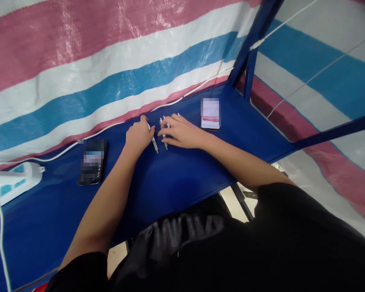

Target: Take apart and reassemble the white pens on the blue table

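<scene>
I look down at the blue tabletop (pixel 176 178) and see both hands near its far edge, close to the striped tarp (pixel 109 61). The left hand (pixel 138 136) lies palm down, its fingers curled loosely over one white pen (pixel 154 144); the pen tip comes out at the thumb side and points toward me. I cannot tell if the fingers really pinch it or only rest on it. The right hand (pixel 182 133) is spread flat over a second pen (pixel 164 140), and the ends of more pens (pixel 162 120) show beyond its fingertips, toward the far edge. So the pens lie just between and under the two hands, side by side, almost parallel.

What could go wrong, in my judgement: the pens are round and the surface looks smooth, so a small push from a flat palm could roll them apart or toward the tarp. The two hands are almost touching, so one may knock the other's pen.

A card-like item (pixel 210 117) lies just right of the right hand, and a dark phone (pixel 91 162) lies well left, with a power strip (pixel 13 178) at the left edge.
</scene>
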